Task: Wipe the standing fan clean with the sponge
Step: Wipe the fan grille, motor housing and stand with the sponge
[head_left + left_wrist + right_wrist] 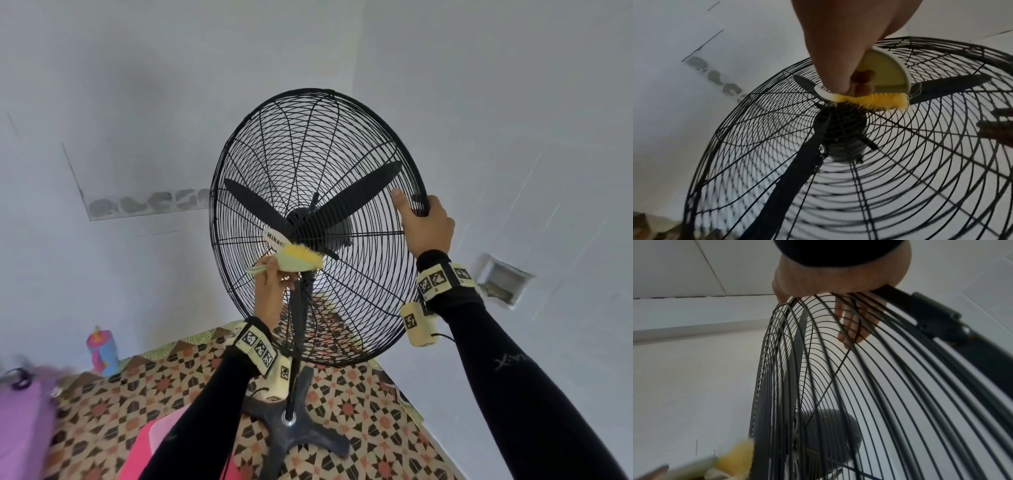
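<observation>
My right hand (426, 226) gripped the standing fan's (318, 222) stiff guard rim (419, 192), steadying a top-heavy head. My left hand (270, 291) clasped the soft, light sponge brush (298, 260) against the guard's centre.

The white badge (275, 238) at the hub of the standing fan (318, 222) reads "Mikac", its end hidden; faint letters on the right sleeve (507, 363) are unreadable.

A patterned floor mat (113, 404) in brown, orange and cream covers the floor by the pale tiled walls (137, 85), with a pink-and-blue bottle (101, 351) near its far left edge, something purple (20, 421) blurred beside it, and a recessed wall box (503, 282) at right.
</observation>
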A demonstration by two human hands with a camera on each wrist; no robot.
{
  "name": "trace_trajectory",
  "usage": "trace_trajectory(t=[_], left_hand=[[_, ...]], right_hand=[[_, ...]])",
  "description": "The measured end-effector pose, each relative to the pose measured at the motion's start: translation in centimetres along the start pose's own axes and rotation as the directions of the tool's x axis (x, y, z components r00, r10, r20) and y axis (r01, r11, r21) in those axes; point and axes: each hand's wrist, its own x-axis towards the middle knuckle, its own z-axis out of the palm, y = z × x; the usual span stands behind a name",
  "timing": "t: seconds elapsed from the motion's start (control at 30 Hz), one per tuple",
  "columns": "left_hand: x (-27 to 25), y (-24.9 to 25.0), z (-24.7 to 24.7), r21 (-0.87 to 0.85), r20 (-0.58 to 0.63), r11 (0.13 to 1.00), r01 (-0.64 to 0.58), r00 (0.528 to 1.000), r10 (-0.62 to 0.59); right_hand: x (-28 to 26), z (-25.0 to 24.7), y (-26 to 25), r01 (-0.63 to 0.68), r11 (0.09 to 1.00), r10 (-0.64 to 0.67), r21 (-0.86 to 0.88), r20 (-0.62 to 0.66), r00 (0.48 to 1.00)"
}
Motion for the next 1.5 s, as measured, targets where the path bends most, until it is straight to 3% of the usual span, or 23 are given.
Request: trace_trajectory(t=[0.17, 0.37, 0.47, 0.57, 0.73, 0.93, 1.1, 1.3, 1.5], left_hand=[[1.3, 3.4, 2.2, -0.033, -0.070, 0.996, -0.083, 0.994, 0.081], [-2.1, -0.6, 1.9, 0.031, -0.050, 0.999, -0.018, 0.999, 0.020], [-0.8, 1.5, 2.3, 0.026, -0.097, 0.996, -0.085, 0.991, 0.087], [1.0, 2.4, 3.6, 0.011, -0.167, 0.997, -0.080, 0.983, 0.081], [-2.4, -0.5, 3.2, 0.073, -0.129, 0.997, -0.014, 0.991, 0.024], [-0.1, 3.0, 4.6, 0.047, -0.193, 0.996, -0.082, 0.977, 0.090], [-3.5, -0.7, 3.3, 0.108, -0.141, 0.994, 0.016, 0.990, -0.001], [-1.3, 5.3, 5.1, 0.048, -0.114, 0.991, -0.128, 0.985, 0.133], [-5.1, 2.3, 5.1, 0.169, -0.049, 0.986, -0.009, 0.999, 0.018]], right_hand=[[-0.4, 0.1, -0.2, 0.010, 1.000, -0.010, 0.003, 0.010, 1.000], [-0.2, -0.2, 0.2, 0.016, 1.000, -0.016, 0.000, 0.017, 1.000], [-0.2, 0.0, 0.2, 0.038, 0.999, -0.039, 0.011, 0.036, 0.999], [-0.2, 0.2, 0.2, 0.035, 0.999, -0.036, 0.021, 0.041, 0.998], [0.2, 0.1, 0.5, 0.014, 1.000, -0.015, 0.022, 0.030, 0.999], [-0.5, 0.4, 0.1, 0.024, 0.999, -0.026, 0.040, 0.049, 0.998], [-0.3, -0.2, 0.8, 0.018, 0.998, -0.020, 0.052, 0.048, 0.999], [-0.8, 0.0, -0.1, 0.025, 0.998, -0.028, 0.052, 0.067, 0.997], [-0.6, -0.8, 0.1, 0.012, 0.999, -0.015, 0.034, 0.085, 0.996]])
